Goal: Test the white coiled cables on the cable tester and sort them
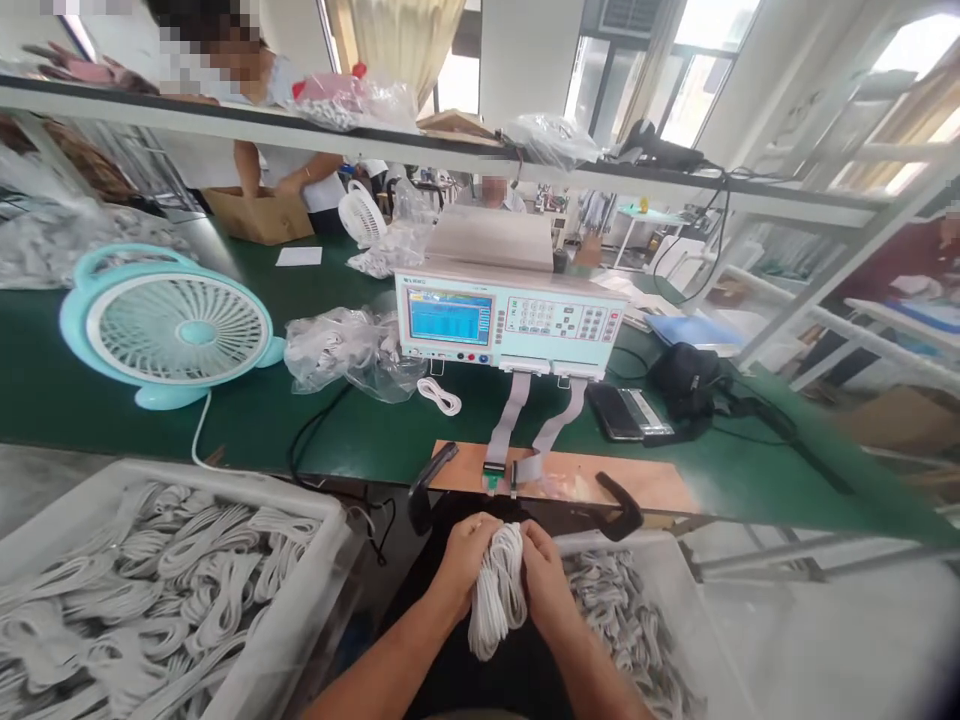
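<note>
A bundle of white coiled cables [496,595] hangs over my lap, just in front of the table edge. My left hand [469,555] is closed on its left upper side, and my right hand [546,568] is closed on the right. The cable ends are hidden by my fingers. Beyond the hands, a green connector board [493,482] sits on a wooden board [630,480] at the table edge. Grey ribbon cables [512,415] run from there up to a tester [517,320] with a lit blue screen.
A bin of coiled cables [330,510] stands at left, another bin [682,560] at right. Black clamps [433,485] grip the board. A turquoise fan [176,330], bagged cables [337,350] and one loose cable [439,396] lie on the green table [360,440]. A person reaches into a carton [259,215].
</note>
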A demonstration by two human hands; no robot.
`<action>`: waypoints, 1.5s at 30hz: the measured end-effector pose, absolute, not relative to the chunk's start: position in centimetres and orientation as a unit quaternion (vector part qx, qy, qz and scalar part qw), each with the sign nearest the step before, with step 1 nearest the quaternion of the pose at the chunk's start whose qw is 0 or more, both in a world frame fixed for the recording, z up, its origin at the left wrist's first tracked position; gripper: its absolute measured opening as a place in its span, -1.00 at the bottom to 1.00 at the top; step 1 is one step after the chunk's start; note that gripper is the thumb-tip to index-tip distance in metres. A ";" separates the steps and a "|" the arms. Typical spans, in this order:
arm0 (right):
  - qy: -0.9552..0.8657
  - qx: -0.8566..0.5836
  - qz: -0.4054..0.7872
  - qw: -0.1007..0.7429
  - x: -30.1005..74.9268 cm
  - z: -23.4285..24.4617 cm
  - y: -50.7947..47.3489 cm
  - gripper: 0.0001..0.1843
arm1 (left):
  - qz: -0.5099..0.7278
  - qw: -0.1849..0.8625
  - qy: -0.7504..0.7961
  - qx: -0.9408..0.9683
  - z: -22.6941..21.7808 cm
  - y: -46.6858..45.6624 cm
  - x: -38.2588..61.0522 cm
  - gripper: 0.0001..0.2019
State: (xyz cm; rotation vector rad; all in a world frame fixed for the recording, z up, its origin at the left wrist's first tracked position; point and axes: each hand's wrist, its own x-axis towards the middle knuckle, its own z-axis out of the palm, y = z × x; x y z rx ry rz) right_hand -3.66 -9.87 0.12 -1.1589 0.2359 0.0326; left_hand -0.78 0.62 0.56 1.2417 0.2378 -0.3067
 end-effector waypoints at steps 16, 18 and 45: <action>-0.079 -0.894 -0.041 0.440 -8.5 2.3 -11.8 -0.92 | -0.106 0.644 -0.059 0.755 1.4 0.2 -4.4 -0.63; -0.092 -0.905 -0.055 0.412 -7.9 2.0 -10.8 -0.91 | -0.088 0.612 -0.069 0.783 1.9 0.8 -4.7 -0.69; 0.015 -0.756 -0.089 0.648 -0.8 -0.3 -11.1 -0.71 | -0.230 0.761 0.088 0.600 0.1 1.9 -0.5 -0.69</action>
